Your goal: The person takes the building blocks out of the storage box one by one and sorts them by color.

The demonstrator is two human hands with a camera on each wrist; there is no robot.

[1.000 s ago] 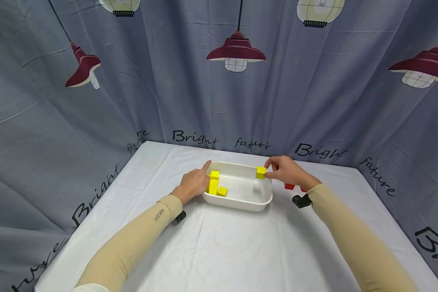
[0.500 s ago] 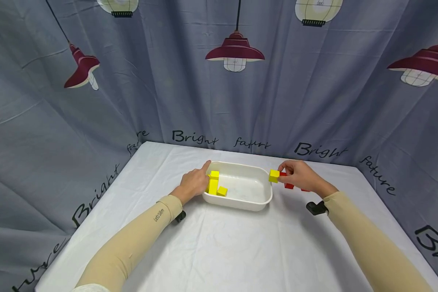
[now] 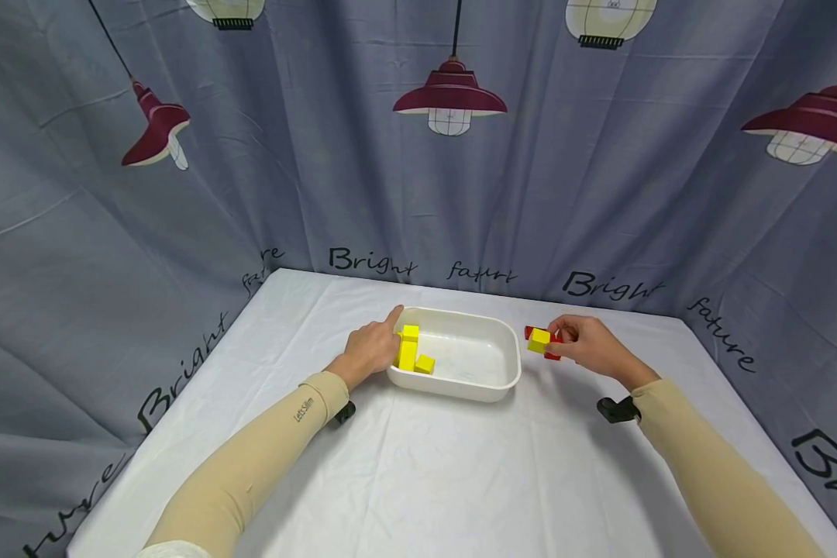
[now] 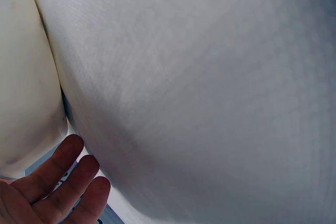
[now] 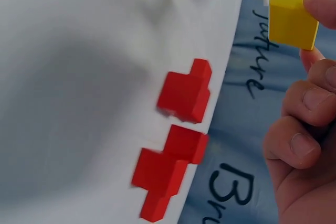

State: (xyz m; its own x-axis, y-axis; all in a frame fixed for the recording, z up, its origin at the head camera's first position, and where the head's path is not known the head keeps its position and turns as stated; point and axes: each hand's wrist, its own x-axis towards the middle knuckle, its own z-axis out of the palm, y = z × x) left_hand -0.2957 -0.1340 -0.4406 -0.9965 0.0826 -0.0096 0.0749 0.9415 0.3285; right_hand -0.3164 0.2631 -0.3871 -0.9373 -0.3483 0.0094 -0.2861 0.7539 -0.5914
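Note:
My left hand point(image 3: 373, 353) rests at the left end of a white rectangular tray point(image 3: 470, 393), one finger stretched along the rim. Three of its fingers point(image 4: 68, 153) show in the left wrist view, loosely extended beside the tray's wall. Several yellow blocks point(image 3: 408, 353) lie in the tray's left part; the hand partly hides one. To the right of the tray, my right hand point(image 3: 593, 345) pinches a yellow cube point(image 5: 292, 14) between thumb and finger. That cube is over a group of red blocks point(image 5: 181, 98), apart from them in the right wrist view.
More red blocks point(image 5: 160, 171) lie on the white tablecloth point(image 3: 453, 473), mostly hidden by the right hand in the head view. A grey printed curtain point(image 3: 363, 194) hangs behind the table and at both sides.
My right hand has carried the yellow cube rightward, from above the tray's right side to over the red blocks. The left hand and tray have stayed put.

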